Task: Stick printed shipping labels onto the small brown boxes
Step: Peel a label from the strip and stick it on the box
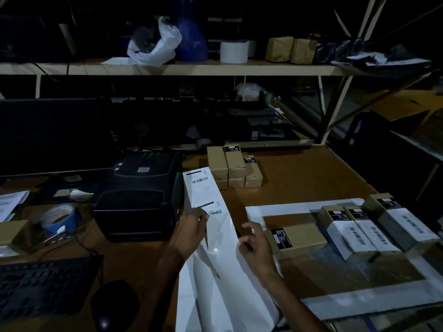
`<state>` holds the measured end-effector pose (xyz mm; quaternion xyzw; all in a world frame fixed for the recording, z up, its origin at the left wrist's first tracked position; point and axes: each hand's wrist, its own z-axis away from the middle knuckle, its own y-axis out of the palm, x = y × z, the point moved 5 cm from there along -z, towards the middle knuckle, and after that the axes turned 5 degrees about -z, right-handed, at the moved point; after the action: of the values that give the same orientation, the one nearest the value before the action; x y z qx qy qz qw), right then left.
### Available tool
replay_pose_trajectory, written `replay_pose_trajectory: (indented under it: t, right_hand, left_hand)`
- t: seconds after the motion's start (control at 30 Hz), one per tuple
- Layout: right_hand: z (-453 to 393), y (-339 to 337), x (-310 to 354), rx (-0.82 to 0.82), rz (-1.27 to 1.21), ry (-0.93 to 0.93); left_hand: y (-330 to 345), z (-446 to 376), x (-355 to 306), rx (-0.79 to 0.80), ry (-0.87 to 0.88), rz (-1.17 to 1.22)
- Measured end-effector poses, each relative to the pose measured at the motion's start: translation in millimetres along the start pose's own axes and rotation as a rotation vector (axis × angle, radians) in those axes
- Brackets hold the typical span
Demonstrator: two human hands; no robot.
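Left hand pinches label strip; right hand grips its edge, btwn both.

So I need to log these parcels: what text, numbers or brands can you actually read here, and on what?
None is legible.
Label strip: barcodes and print, too small.
Labelled boxes: white barcode labels, blurred.
Unlabelled box: black sticker, unreadable.
Box stack: black stickers, unreadable.
Printer: small sticker, blurred.

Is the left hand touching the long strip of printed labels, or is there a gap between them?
Touching. In the head view the left hand pinches the left edge of the label strip just beside the lower barcode, its fingertips lying on the paper.
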<state>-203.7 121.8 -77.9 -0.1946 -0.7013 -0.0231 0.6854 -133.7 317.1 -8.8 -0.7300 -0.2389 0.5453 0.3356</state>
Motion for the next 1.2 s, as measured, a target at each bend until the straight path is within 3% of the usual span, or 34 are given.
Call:
replay_pose_trajectory:
  t: [0.1, 0.33, 0.5, 0.6, 0.77, 1.2]
  right_hand:
    - [-0.1, 4.4, 1.5, 0.017, 0.215, -0.088]
    - [4.9, 22.0, 40.2, -0.034, 0.564, -0.303]
    - [15.4, 44.3, 33.0, 0.114, 0.842, -0.374]
    - [19.5, 54.2, 17.9, 0.212, 1.011, -0.311]
    - [22.7, 52.3, 2.8, 0.347, 1.066, -0.191]
    - [14.0, 47.8, 1.8, 0.36, 1.039, -0.167]
  left_hand:
    - [-8.7, -6.0, 1.3, -0.033, -0.053, 0.053]
    - [-3.8, -2.3, -9.9, 0.071, -0.087, -0.007]
    - [-10.1, -2.8, -17.0, 0.074, -0.075, -0.08]
    - [-14.9, -5.8, -21.4, 0.077, -0.08, -0.176]
    - [-26.9, -6.7, -20.7, 0.032, -0.11, -0.246]
    - [-90.0, -20.9, -33.7, -0.307, -0.168, -0.256]
